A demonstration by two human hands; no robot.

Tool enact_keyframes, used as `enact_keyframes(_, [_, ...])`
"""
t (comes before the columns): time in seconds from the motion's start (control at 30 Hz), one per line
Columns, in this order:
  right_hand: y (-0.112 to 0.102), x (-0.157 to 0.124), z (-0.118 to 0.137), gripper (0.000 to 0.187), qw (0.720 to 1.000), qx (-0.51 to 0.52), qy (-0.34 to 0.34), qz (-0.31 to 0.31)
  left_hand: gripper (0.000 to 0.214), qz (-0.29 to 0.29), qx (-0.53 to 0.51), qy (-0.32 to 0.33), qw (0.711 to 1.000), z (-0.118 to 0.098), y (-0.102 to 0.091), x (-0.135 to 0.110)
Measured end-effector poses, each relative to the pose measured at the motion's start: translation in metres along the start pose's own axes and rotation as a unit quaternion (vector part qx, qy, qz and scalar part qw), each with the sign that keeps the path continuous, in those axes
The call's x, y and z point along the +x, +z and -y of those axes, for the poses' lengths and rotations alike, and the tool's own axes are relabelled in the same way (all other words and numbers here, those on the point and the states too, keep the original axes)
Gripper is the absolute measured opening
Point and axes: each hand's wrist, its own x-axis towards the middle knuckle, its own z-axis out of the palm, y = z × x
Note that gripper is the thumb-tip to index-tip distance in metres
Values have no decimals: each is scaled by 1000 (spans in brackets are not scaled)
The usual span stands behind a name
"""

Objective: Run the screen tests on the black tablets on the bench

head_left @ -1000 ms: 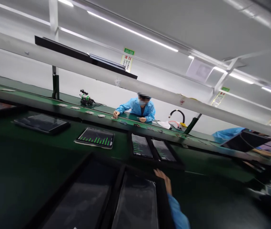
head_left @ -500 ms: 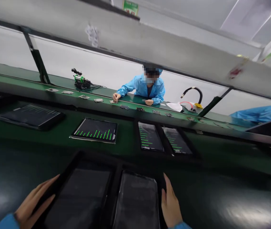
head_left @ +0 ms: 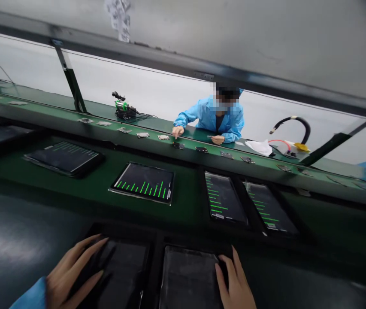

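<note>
A black tray (head_left: 155,266) lies at the near edge of the dark green belt and carries two dark-screened tablets side by side, a left tablet (head_left: 123,277) and a right tablet (head_left: 189,281). My left hand (head_left: 71,274) lies over the tray's left edge, its fingers spread across the corner of the left tablet. At the tray's right edge is my right hand (head_left: 236,285), thumb on the rim by the right tablet and fingers along the outside. Both sleeves are light blue.
Further along the belt lie a lit tablet with green bars (head_left: 144,183), a dark tablet (head_left: 63,156) and a second tray with two lit tablets (head_left: 243,201). Small parts line the raised far belt (head_left: 202,159). A person in blue (head_left: 218,122) works there, near a tool (head_left: 123,109) and black hose (head_left: 294,124).
The view has tilted down. My left hand came into sight and settled on the tray's left edge. My right hand slid back along the right edge, and the tray sits nearer to me.
</note>
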Motion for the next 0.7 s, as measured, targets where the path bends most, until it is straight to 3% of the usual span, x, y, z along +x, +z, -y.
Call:
enact_keyframes(0.07, [-1, 7, 0, 70, 998, -53, -37, -9, 42, 10, -70, -25, 997, -18, 20, 39])
enact_keyframes(0.13, [-7, 15, 17, 63, 991, -87, -99, -25, 55, -36, -157, -92, 983, -31, 41, 78])
enact_keyframes(0.23, [-24, 29, 76, 52, 977, -68, -200, -19, 63, -71, -211, -118, 968, -39, 64, 127])
enact_keyframes(0.33, [-32, 50, 151, 42, 958, -7, -285, -34, 64, -174, -175, -131, 960, -29, 74, 161])
enact_keyframes(0.43, [-21, 75, 211, 32, 930, 59, -360, -39, 60, -268, -109, -175, 941, -8, 74, 179])
enact_keyframes(0.5, [-7, 89, 237, 22, 911, 95, -400, -38, 57, -288, -91, -207, 931, 4, 74, 184])
enact_keyframes(0.7, [36, 116, 261, 28, 887, 109, -443, -66, 42, -274, -83, -280, 916, 16, 78, 190])
